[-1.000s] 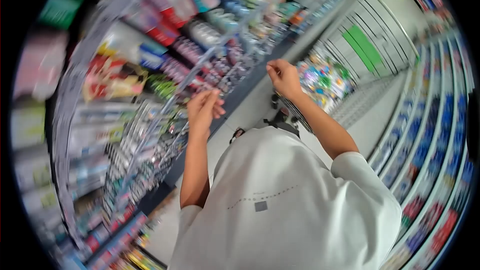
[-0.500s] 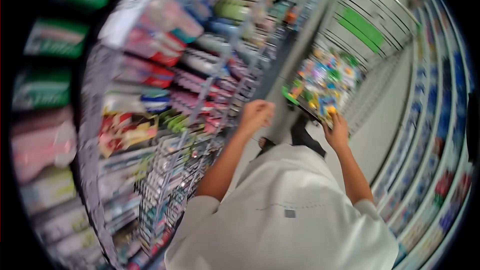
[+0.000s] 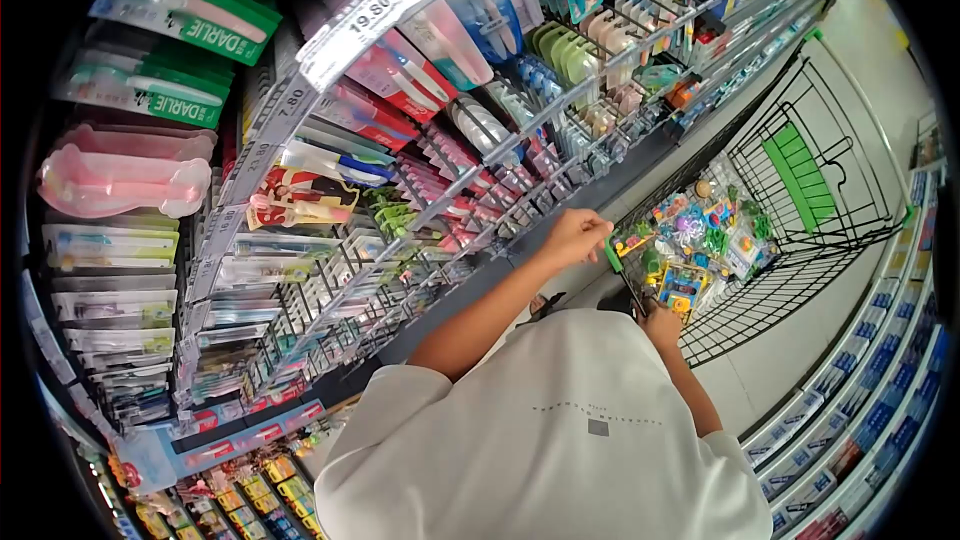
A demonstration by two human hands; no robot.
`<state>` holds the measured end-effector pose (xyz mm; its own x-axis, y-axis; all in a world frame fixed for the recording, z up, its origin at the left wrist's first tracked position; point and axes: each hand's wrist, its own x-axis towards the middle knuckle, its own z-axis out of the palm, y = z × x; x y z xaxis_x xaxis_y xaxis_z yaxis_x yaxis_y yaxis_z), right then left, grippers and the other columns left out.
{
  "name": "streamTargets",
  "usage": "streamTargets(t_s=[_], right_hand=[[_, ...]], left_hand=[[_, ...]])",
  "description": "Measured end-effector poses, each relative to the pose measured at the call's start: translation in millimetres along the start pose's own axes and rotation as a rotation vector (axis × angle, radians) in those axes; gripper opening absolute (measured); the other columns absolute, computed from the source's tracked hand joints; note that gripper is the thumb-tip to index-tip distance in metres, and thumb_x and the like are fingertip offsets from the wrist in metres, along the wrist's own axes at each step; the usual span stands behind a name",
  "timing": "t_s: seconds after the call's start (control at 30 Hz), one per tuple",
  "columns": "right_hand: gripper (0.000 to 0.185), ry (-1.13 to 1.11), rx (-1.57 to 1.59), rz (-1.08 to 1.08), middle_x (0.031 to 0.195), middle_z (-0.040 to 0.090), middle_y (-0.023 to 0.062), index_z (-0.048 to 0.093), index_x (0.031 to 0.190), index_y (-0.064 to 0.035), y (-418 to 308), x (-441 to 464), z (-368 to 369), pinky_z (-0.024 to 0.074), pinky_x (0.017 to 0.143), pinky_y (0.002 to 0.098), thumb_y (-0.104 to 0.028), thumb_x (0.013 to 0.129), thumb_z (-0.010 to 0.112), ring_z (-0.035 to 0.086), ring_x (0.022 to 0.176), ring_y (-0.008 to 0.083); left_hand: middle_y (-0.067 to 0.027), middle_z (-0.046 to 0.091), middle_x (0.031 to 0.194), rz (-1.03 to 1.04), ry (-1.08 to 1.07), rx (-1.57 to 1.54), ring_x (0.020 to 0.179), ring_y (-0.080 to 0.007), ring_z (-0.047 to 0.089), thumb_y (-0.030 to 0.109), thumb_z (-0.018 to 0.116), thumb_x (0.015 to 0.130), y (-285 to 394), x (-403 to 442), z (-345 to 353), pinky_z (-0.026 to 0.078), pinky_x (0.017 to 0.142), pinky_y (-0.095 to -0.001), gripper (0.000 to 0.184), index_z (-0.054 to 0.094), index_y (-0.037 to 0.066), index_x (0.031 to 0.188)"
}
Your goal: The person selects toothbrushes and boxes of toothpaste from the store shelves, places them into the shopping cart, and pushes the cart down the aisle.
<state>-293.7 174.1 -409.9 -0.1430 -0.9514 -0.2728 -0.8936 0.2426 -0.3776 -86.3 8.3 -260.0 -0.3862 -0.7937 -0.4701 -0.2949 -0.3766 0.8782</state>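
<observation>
Cart handle is sitting right in front of the person's torso, w/ R hand gripping it near one end, prob. b/c one hand there is giving enough hold to steady the cart. L hand is hovering by the handle's green end, fingers loosely curled; can't tell if it's touching the bar or holding anything small. Inside the cart, a pile of colourful packets is lying loose toward the handle side, prob. dropped in w/o sorting. Green panel is fixed on the far wire wall.

Cart is standing on pale floor tiles, angled betw. two shelf runs in a store aisle. On L, toothbrush packs are hanging on hooks, fronts out, prob. so labels are easy to read; price strip is running along the edge. DARLIE boxes are stacking up farther L. On R, blue-and-white boxes are filling curved-looking shelves, prob. lens distortion.
</observation>
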Motion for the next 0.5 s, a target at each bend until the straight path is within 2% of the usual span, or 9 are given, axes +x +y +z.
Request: streamTargets(t_s=[0.03,0.13,0.33,0.5], right_hand=[[0.029,-0.013,0.002,0.000,0.086,0.067,0.0134,0.065,0.088,-0.0096,6,-2,3,0.0522,0.066,0.0464,-0.038,0.081,0.065,0.065,0.079,0.0350],[0.022,-0.037,0.060,-0.061,0.085,0.066,0.0134,0.065,0.087,-0.0076,12,1,-2,0.0525,0.065,0.0450,-0.027,0.076,0.068,0.065,0.076,0.0354],[0.021,-0.011,0.143,-0.086,0.083,0.066,0.0135,0.064,0.088,-0.0065,36,1,-6,0.0520,0.064,0.0459,-0.022,0.074,0.068,0.065,0.075,0.0357],[0.026,-0.100,0.160,-0.093,0.080,0.066,0.0162,0.063,0.089,-0.0066,53,4,-8,0.0508,0.066,0.0484,-0.026,0.072,0.067,0.064,0.076,0.0380]], left_hand=[[-0.0028,0.063,0.075,-0.013,0.002,-0.002,0.052,-0.0098,0.058,0.026,0.061,0.091,-3,3,4,0.043,0.045,-0.0232,0.024,0.064,0.003,0.094],[-0.0028,0.063,0.074,-0.047,0.013,-0.011,0.052,-0.0097,0.058,0.026,0.061,0.091,-4,12,10,0.043,0.044,-0.0233,0.024,0.064,0.003,0.093],[-0.0035,0.063,0.073,-0.116,0.022,0.024,0.052,-0.0101,0.058,0.024,0.062,0.090,-4,23,18,0.042,0.043,-0.0240,0.023,0.064,0.002,0.094],[-0.0053,0.064,0.075,-0.102,0.036,0.094,0.055,-0.0116,0.060,0.026,0.062,0.090,-11,34,18,0.047,0.047,-0.0252,0.024,0.064,0.004,0.096]])
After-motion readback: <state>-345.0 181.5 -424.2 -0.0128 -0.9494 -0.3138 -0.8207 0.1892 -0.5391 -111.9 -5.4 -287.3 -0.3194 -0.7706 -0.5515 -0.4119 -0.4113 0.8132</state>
